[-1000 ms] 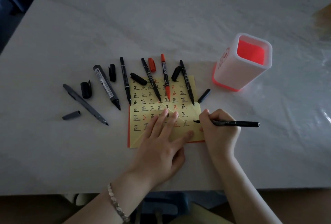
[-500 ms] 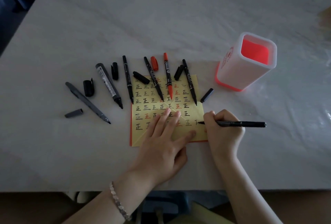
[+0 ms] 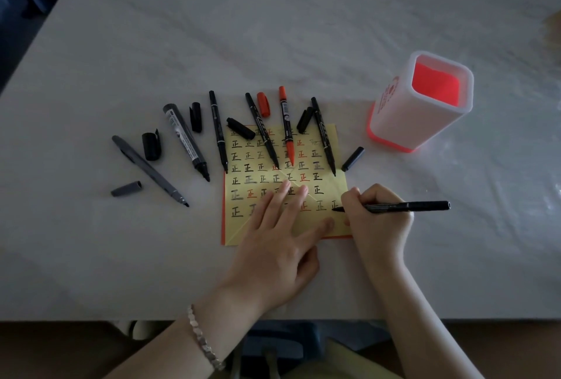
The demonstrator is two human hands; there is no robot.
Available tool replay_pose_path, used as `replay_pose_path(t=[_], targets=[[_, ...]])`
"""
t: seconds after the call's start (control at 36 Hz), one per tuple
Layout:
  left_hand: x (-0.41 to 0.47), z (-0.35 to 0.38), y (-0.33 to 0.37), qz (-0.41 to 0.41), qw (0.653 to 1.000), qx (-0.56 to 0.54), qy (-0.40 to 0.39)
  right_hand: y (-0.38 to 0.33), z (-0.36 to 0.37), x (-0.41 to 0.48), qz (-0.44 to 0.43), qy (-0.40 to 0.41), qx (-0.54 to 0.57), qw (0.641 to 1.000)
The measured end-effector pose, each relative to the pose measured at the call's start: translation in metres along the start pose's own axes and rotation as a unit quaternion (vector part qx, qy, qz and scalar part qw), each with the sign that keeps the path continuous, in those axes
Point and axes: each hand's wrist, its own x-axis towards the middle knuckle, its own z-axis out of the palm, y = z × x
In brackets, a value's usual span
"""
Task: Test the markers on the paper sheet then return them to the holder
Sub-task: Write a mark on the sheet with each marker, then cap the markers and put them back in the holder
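A yellow paper sheet point(image 3: 331, 148) covered with rows of written characters lies on the table. My left hand point(image 3: 273, 245) presses flat on its lower part, fingers spread. My right hand point(image 3: 375, 221) grips a thin black marker point(image 3: 406, 206) with its tip on the sheet's right edge, beside the last character of the bottom row. Several uncapped markers fan out along the sheet's top and left: a grey one point(image 3: 148, 170), a thick black one point(image 3: 185, 140), thin black ones point(image 3: 218, 131) and a red one point(image 3: 286, 123). The white holder with a red inside point(image 3: 422, 102) stands at the right.
Loose caps lie among the markers: a grey cap point(image 3: 126, 188), black caps point(image 3: 151, 145), a red cap point(image 3: 263, 104) and a black cap point(image 3: 352, 159) right of the sheet. The pale table point(image 3: 273, 29) ends at a front edge near my wrists.
My right hand has shifted the marker tip slightly right along the bottom row, and a new character now shows at the sheet's right edge. My left hand stays put.
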Motion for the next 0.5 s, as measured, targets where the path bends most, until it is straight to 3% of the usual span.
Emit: replay_pose_path(t=[0.31, 0.5], targets=[[-0.0006, 0.0009, -0.0004, 0.0, 1.0, 0.0, -0.004, 0.0056, 0.0003, 0.0021, 0.002, 0.07, -0.042, 0.997], [-0.0011, 0.0007, 0.0009, 0.002, 1.0, 0.028, -0.004, 0.0017, -0.0005, 0.0044, 0.029, 0.12, 0.065, 0.99]])
